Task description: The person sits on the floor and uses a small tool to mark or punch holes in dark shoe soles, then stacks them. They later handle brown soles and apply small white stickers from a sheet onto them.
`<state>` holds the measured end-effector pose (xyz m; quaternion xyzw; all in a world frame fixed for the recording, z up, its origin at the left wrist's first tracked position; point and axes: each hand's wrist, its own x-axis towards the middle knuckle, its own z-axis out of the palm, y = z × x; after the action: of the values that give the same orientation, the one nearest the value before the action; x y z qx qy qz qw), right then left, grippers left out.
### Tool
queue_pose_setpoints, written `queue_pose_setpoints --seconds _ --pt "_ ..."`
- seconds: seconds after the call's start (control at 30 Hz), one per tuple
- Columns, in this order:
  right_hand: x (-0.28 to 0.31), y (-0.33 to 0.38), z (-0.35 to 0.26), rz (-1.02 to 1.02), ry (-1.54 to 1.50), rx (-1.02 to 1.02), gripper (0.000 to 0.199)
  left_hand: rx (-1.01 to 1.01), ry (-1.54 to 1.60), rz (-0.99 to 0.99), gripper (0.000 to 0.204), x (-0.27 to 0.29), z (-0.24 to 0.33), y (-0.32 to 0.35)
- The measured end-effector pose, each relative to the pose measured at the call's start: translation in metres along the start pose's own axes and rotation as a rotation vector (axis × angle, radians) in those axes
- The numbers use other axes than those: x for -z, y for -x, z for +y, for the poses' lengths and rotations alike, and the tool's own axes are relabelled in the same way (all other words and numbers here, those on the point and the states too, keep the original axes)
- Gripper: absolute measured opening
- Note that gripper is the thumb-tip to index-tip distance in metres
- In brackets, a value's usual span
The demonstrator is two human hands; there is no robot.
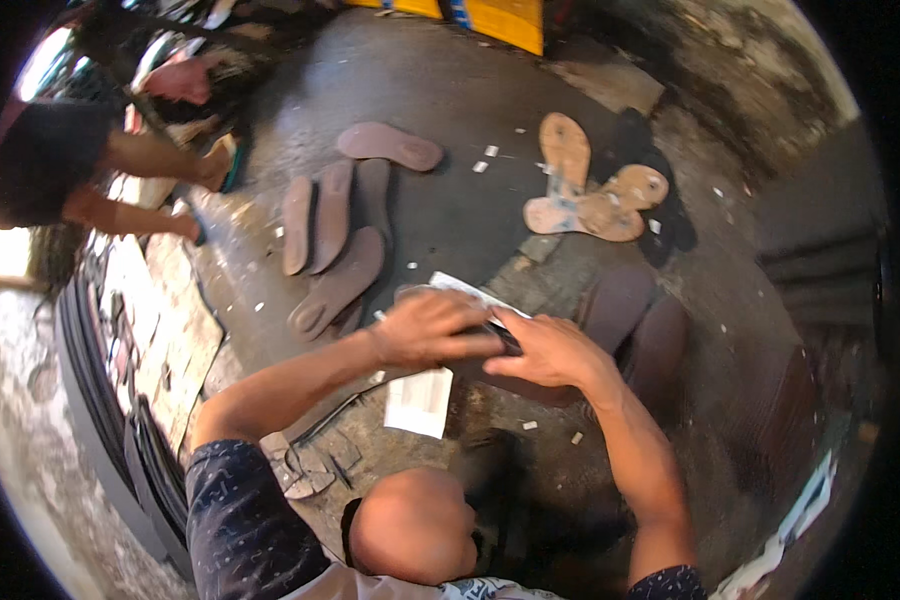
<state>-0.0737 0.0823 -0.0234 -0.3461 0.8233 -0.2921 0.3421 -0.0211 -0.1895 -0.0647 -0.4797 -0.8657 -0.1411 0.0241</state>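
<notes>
My left hand (432, 326) lies palm down over a dark shoe sole (505, 338) on the floor, fingers curled over its upper side. From the right, my right hand (550, 352) grips the same sole, thumb and fingers on its edge. The two hands touch above it. A white paper strip (462, 287) sticks out from under my left hand. Most of the sole is hidden by the hands.
Brown soles (332, 235) lie in a group to the left, one more (390, 146) beyond. Tan soles (582, 192) lie at the back right, dark soles (642, 322) beside my right hand. A white paper (418, 402) lies below. Another person's arms (145, 160) work at upper left.
</notes>
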Motion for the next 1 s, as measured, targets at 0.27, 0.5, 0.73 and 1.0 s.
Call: queue_pose_setpoints --seconds 0.27,0.5,0.73,1.0 --pt "-0.070 0.075 0.088 0.948 -0.720 -0.511 0.077 1.550 -0.208 0.010 0.103 -0.013 -0.170 0.154" --pt "-0.067 0.079 0.073 1.180 -0.101 -0.524 0.072 1.399 -0.301 -0.135 0.049 0.057 -0.142 0.105" --pt "-0.051 0.050 0.041 0.555 -1.482 -0.073 0.082 0.022 0.218 0.364 0.017 0.004 0.039 -0.077" --pt "-0.042 0.060 0.105 1.088 0.262 -0.623 0.083 0.680 0.408 0.379 0.059 -0.079 0.040 -0.066"
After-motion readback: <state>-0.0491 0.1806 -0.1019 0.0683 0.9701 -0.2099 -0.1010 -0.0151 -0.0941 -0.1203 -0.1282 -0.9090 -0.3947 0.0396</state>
